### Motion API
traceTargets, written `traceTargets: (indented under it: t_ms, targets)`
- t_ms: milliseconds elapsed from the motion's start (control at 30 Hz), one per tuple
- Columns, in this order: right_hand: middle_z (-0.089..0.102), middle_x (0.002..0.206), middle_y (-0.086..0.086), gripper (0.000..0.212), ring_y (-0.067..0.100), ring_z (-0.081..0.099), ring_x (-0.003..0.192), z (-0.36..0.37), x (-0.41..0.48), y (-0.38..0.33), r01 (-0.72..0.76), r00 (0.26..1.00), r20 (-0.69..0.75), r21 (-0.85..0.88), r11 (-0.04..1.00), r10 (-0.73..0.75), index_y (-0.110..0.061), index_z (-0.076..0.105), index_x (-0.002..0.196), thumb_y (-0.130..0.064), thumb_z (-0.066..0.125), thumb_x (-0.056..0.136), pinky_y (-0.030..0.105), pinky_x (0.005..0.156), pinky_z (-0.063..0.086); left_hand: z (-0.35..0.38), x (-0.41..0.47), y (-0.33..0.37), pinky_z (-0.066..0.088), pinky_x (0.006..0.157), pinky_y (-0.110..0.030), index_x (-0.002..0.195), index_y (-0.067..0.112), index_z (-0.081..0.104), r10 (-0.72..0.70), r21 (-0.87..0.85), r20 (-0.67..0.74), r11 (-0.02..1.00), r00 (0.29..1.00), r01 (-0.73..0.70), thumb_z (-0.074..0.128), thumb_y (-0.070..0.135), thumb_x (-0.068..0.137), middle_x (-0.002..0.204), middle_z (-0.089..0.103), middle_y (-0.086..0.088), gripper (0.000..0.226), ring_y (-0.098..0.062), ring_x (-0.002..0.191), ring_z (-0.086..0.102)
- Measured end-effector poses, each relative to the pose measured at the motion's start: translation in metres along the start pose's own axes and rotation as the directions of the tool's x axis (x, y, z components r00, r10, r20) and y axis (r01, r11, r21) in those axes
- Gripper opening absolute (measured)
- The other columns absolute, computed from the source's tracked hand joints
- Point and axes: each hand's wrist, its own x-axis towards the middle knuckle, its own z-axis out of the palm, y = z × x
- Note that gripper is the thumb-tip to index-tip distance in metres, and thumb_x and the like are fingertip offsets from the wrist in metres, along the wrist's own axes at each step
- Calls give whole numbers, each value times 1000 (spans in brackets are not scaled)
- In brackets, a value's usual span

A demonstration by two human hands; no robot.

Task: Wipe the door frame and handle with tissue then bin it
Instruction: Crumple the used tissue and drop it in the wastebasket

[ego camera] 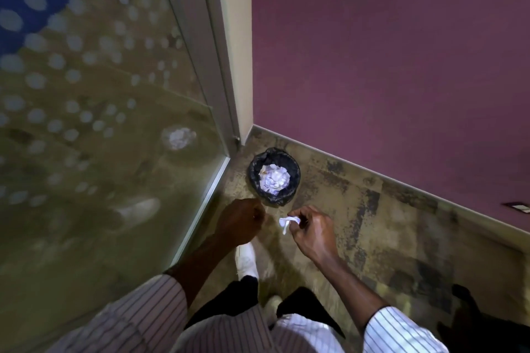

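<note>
- Head view looks steeply down into a floor corner, where the person's right hand [311,228] pinches a small crumpled tissue [289,222] between thumb and fingertips; a loose tail of it hangs down below the pinch.
- Their left hand [241,222] is curled into a loose fist just beside the right, apart from the tissue. I cannot tell whether anything is inside it; nothing shows.
- On the carpet stands the bin [274,179], a small round one lined with a black bag and already heaped with white crumpled paper [274,176]. It sits near the foot of the door frame [222,66], close to the purple wall [387,51].
- What the coming move turns on: the bin lies ahead of the tissue and slightly to its left in the picture, and well below it, on the floor. Neither hand is over the bin's mouth yet.
- Of the two hands, the right already has the tissue and is about as near the bin as the left, so I'd judge it the one to carry forward and let go.
- The tissue is light and the bin full, so a drop from this height might bounce off the heap or drift onto the carpet; lowering the hand first looks safer.
- To the left stands the glass door [100,94], frosted with pale dots, and a white shoe [246,259] shows beneath the hands.
</note>
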Motion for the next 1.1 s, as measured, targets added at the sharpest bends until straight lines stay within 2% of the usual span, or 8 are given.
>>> traceTargets:
  t_ms: [100, 267, 367, 467, 667, 833, 1000, 1100]
  targets:
    - [71, 80, -1, 10, 18, 65, 68, 14, 34, 7, -25, 1000, 1, -44, 999, 25, -20, 70, 76, -11, 75, 78, 31, 65, 53, -5, 32, -15, 55, 86, -38, 95, 15, 78, -2, 88, 30, 996, 1000, -1, 62, 27, 92, 102, 81, -10, 20, -33, 101, 75]
    - [71, 89, 12, 6, 35, 69, 76, 30, 89, 23, -24, 1000, 12, -127, 992, 25, -12, 72, 85, -9, 71, 80, 37, 71, 55, 2, 77, -29, 41, 78, -30, 106, 13, 76, -62, 173, 95, 984, 994, 45, 62, 19, 98, 119, 77, -12, 17, -35, 115, 71]
    - [70, 96, 20, 6, 42, 70, 78, 44, 123, 44, -7, 998, 55, -188, 982, 18, -8, 71, 87, -9, 69, 81, 40, 71, 58, 13, 101, -33, 50, 87, -36, 114, 8, 74, -121, 216, 119, 972, 986, 93, 57, 21, 104, 127, 74, -15, 24, -37, 120, 69]
    - [69, 97, 21, 10, 42, 70, 81, 61, 156, 72, 32, 994, 108, -244, 969, -6, -9, 70, 89, -14, 64, 83, 42, 71, 57, 29, 125, -42, 55, 91, -40, 115, 10, 72, -191, 244, 141, 958, 971, 153, 53, 26, 105, 128, 73, -15, 27, -36, 120, 69]
    - [74, 103, 21, 12, 41, 72, 94, 101, 221, 126, 20, 977, 209, -261, 965, 36, -11, 76, 94, -11, 70, 84, 41, 79, 57, 76, 165, -72, 61, 94, -46, 115, 14, 74, -312, 250, 179, 932, 933, 264, 57, 29, 101, 126, 75, -14, 27, -37, 117, 71]
    - [73, 104, 27, 14, 46, 72, 95, 140, 258, 155, 35, 982, 190, -232, 972, 10, -5, 77, 94, -5, 75, 80, 44, 81, 58, 112, 196, -90, 50, 85, -36, 121, 15, 73, -367, 278, 167, 908, 915, 313, 55, 29, 103, 130, 72, -18, 29, -39, 122, 69]
    - [71, 119, 25, 23, 48, 71, 104, 177, 286, 176, 53, 974, 227, -285, 957, 14, -9, 79, 106, -11, 73, 84, 48, 90, 60, 138, 222, -114, 52, 99, -41, 116, 16, 75, -394, 269, 176, 901, 902, 341, 57, 28, 101, 130, 73, -16, 26, -39, 126, 67]
    - [69, 122, 23, 26, 46, 71, 105, 193, 296, 181, 68, 969, 245, -301, 951, 8, -9, 78, 111, -9, 71, 86, 45, 89, 60, 146, 229, -124, 56, 100, -44, 118, 14, 75, -386, 254, 179, 907, 905, 337, 57, 30, 102, 129, 74, -17, 29, -39, 125, 67]
